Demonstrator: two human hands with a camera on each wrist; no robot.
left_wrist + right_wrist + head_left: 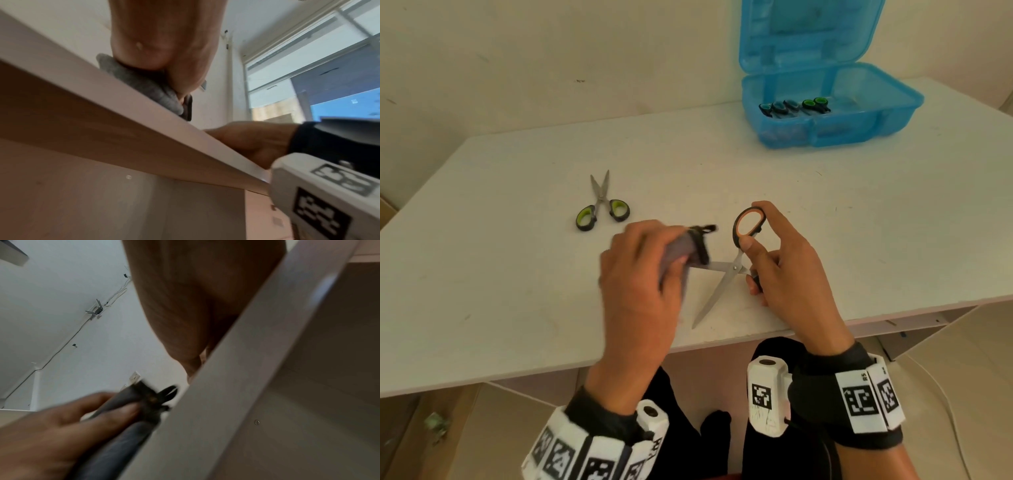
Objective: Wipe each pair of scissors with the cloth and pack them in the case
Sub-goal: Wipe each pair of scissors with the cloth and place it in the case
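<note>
My right hand [774, 250] holds the orange-handled scissors [729, 270] by their handles, blades spread wide over the white table [517, 274]. One blade points toward the table's near edge; the other runs left into the grey cloth [685, 250]. My left hand [643, 270] grips that cloth, folded round the blade. The cloth [144, 87] shows under my left palm in the left wrist view, and the cloth [123, 418] appears blurred in the right wrist view. Green-handled scissors [602, 205] lie on the table to the left. The blue case [832, 102] stands open at the back right.
Inside the case lie several scissors [794, 106] with dark and green handles. The raised lid [808, 31] leans against the wall. The table's near edge [688, 346] runs just under my wrists, with my lap below it.
</note>
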